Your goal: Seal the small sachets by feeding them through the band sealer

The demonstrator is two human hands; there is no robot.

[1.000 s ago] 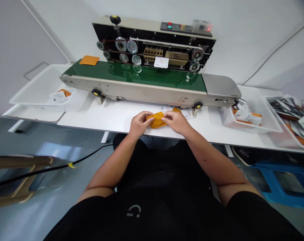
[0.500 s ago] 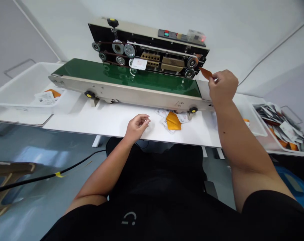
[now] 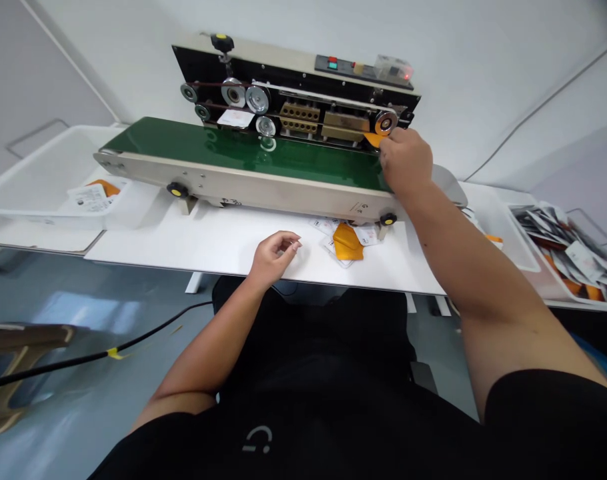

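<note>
My right hand (image 3: 407,160) is closed on an orange packet (image 3: 374,139) at the right-hand rollers of the sealing machine (image 3: 298,87). The packet's edge lies close to the brass block, just above the green belt (image 3: 233,150). A white packet (image 3: 236,118) sits in the machine's left part, below the rollers. My left hand (image 3: 276,257) rests at the table's front edge with fingers curled and a gap between thumb and fingers; nothing shows in it. Orange packets (image 3: 348,243) and several white ones lie on the table to its right.
A white bin (image 3: 28,160) with a few packets stands at the left. At the right is a bin heaped with packets (image 3: 578,253). Black knobs (image 3: 177,190) stick out below the belt. A black cable (image 3: 163,328) crosses the floor area at lower left.
My right hand has moved left with the orange packet, up to the rollers. The white packet in the machine has travelled left. My left hand has stayed nearly still.
</note>
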